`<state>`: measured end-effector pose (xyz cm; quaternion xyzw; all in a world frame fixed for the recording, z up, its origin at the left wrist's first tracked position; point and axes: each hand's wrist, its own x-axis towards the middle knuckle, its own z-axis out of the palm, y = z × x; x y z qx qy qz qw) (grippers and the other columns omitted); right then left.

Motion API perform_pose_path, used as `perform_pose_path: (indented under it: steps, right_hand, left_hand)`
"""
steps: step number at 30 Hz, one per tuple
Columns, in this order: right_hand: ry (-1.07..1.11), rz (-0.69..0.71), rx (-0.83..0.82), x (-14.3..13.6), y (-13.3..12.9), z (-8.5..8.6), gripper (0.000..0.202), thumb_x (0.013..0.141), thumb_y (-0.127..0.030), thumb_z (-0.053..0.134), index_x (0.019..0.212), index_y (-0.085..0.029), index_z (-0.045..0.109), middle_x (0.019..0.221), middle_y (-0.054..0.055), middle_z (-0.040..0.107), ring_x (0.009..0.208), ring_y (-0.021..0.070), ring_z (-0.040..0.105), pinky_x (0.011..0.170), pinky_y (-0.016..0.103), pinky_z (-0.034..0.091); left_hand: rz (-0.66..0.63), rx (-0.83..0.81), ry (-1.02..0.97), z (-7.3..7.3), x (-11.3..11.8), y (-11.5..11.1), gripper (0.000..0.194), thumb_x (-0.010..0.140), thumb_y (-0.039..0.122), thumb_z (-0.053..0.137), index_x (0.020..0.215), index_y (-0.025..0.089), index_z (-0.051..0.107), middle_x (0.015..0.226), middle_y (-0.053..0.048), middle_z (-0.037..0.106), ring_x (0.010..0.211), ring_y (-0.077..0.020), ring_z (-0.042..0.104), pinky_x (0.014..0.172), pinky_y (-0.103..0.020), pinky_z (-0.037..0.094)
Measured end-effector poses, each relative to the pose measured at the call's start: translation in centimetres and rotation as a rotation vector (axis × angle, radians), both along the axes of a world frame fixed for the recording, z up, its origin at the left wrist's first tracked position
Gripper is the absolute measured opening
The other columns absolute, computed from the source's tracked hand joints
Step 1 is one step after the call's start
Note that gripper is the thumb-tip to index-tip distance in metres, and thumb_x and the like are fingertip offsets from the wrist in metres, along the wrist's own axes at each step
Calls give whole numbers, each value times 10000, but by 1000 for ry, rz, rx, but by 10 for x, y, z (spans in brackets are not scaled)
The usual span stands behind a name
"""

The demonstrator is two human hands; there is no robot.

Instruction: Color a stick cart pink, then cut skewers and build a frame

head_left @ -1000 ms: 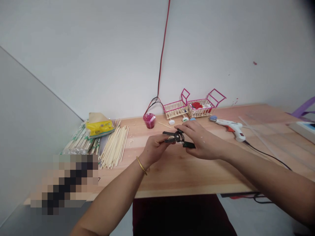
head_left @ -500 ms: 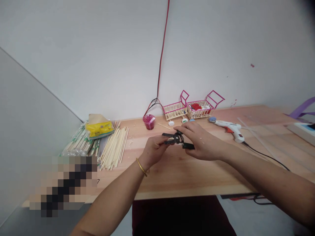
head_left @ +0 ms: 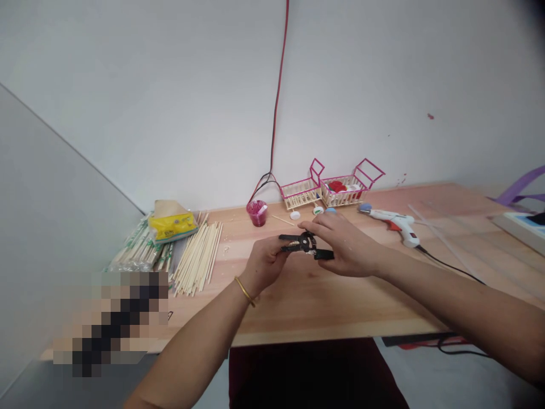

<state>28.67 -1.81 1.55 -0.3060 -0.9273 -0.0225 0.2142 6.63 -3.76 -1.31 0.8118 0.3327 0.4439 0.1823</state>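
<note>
My right hand (head_left: pixel 347 244) is closed around the black handles of a pair of wire strippers (head_left: pixel 304 243), whose jaws point left. My left hand (head_left: pixel 266 261), with a gold bracelet at the wrist, is pinched right at those jaws. Whatever sits between its fingertips is hidden by the thumb and the tool. Both hands are above the middle of the wooden table (head_left: pixel 298 312). Just beyond them lie a thin wooden stick (head_left: pixel 283 220) and a white bottle cap (head_left: pixel 295 215).
Loose wooden sticks (head_left: pixel 198 258) lie at left beside bagged sticks (head_left: pixel 136 244) and a yellow packet (head_left: pixel 174 226). Along the wall stand a pink cup (head_left: pixel 257 213) and two small stick carts, one low (head_left: pixel 300 196) and one filled (head_left: pixel 344 196). A corded glue gun (head_left: pixel 394 221) rests at right.
The strippers' jaws look slightly closer together than before. Both hands keep nearly the same place, and the view has shifted a little.
</note>
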Motion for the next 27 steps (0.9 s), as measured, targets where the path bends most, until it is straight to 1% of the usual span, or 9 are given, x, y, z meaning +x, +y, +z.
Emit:
perform_pose_path:
  steps: [7,15,20,24,25,27]
  right_hand:
    - [-21,25,-32,2,2,-3,674,663,-212,599,1305,-174,396,1027,130,569,931,284,517,789,428,406]
    - [-33,38,27,1,7,-2,595,699,-201,566,1271,-151,412,980,133,595,873,266,548,727,378,427]
    - [-39,23,-68,3,11,-9,460,743,-198,536,1191,-145,448,934,110,622,826,234,571,673,320,418]
    - [-80,-43,-64,1,9,-13,432,764,-233,528,1175,-113,476,934,133,622,819,249,574,666,326,409]
    - [-82,-48,-89,0,8,-12,430,753,-228,533,1166,-114,486,925,129,623,806,245,574,659,322,408]
    - [-33,-47,-212,-1,6,-9,415,726,-192,535,1136,-136,507,905,100,629,778,220,576,647,302,411]
  left_hand:
    - [-14,-53,11,0,-1,0,170,866,188,537,914,208,698,937,-48,739,868,-168,687,769,-277,516]
    - [29,-122,25,-1,-3,1,176,868,211,537,827,174,703,850,-47,741,786,-156,686,719,-251,509]
    - [5,-145,30,-4,-4,5,165,853,194,552,810,156,707,808,-44,738,748,-149,680,704,-239,501]
    - [13,-192,66,-5,-7,8,174,850,199,554,783,152,707,796,-44,734,745,-151,673,706,-241,491]
    - [18,-200,81,-4,-8,9,175,848,203,556,776,152,706,787,-44,731,739,-151,670,702,-240,486]
    - [3,-228,104,-2,-9,9,188,851,218,553,765,152,707,770,-42,724,725,-144,658,694,-234,473]
